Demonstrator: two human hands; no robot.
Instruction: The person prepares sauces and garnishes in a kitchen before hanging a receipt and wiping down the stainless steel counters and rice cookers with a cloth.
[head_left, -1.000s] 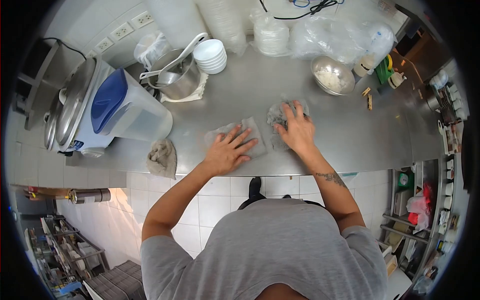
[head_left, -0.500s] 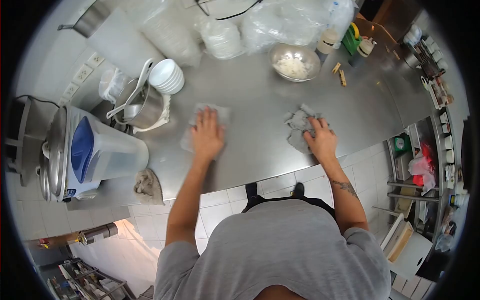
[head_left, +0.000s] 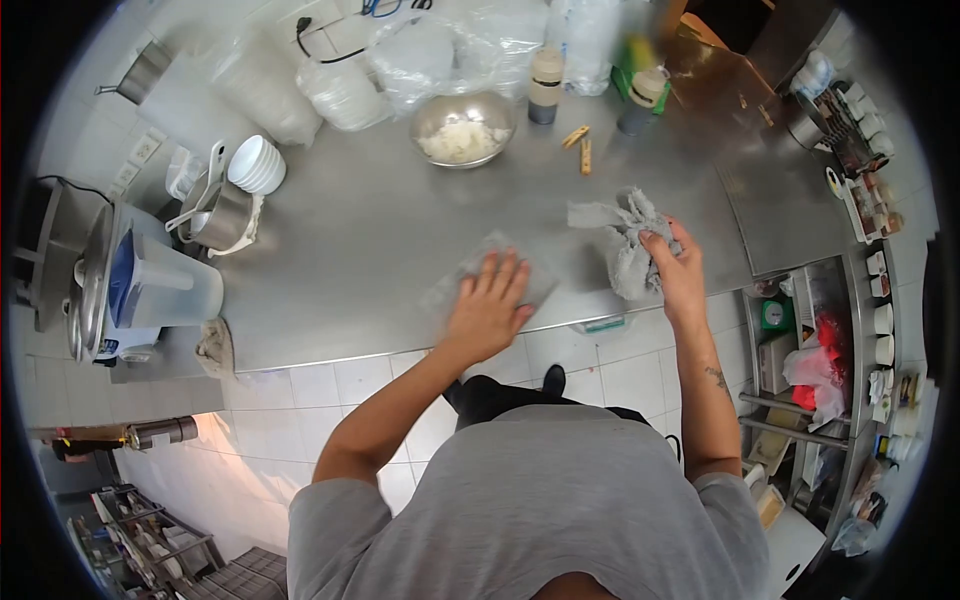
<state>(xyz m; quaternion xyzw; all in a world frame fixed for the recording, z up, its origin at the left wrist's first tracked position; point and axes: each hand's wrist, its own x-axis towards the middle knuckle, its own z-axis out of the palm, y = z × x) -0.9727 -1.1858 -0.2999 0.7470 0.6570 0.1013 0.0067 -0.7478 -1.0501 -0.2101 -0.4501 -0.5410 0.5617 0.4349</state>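
My left hand [head_left: 488, 308] lies flat with fingers spread on a thin pale cloth [head_left: 538, 283], pressing it against the steel counter [head_left: 350, 230]. Part of that cloth is hidden under the palm. To the right, my right hand [head_left: 680, 272] grips a crumpled grey rag [head_left: 632, 262] between thumb and fingers, near the counter's front edge. One end of the rag trails to the left. Beyond both hands stands a metal bowl [head_left: 463, 158] with white contents.
Two clothespins [head_left: 586, 157] lie near a dark-filled squeeze bottle [head_left: 544, 88]. At left are a pot [head_left: 226, 222] with utensils, stacked white bowls [head_left: 257, 165] and a plastic pitcher [head_left: 180, 290]. A brown rag [head_left: 214, 348] hangs over the front edge.
My left hand has slid right across the counter with the pale cloth. My right hand has gathered up the grey rag and shifted slightly right. The view has also moved right.
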